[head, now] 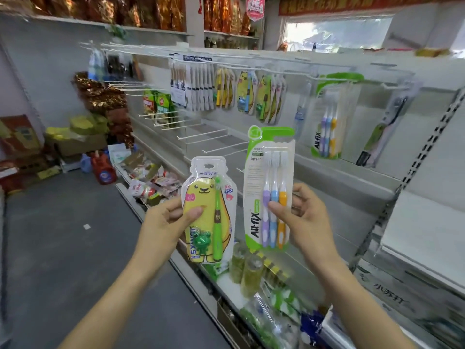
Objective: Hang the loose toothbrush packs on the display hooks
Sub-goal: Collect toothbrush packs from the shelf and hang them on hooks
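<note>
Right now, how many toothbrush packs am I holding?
2: the yellow bear-shaped pack with a green brush in your left hand, the green-and-white three-brush All-fix pack in your right hand.

Bare white hooks (214, 133) jut out in the open middle of the rack, between hung yellow packs (245, 93) above and cluttered shelf goods (153, 182) below.

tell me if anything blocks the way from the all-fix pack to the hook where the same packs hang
Nothing visible does. The right hand holds the All-fix pack in open air below and left of the hanging All-fix packs; only bare white hooks jut out lower left of that path.
</note>
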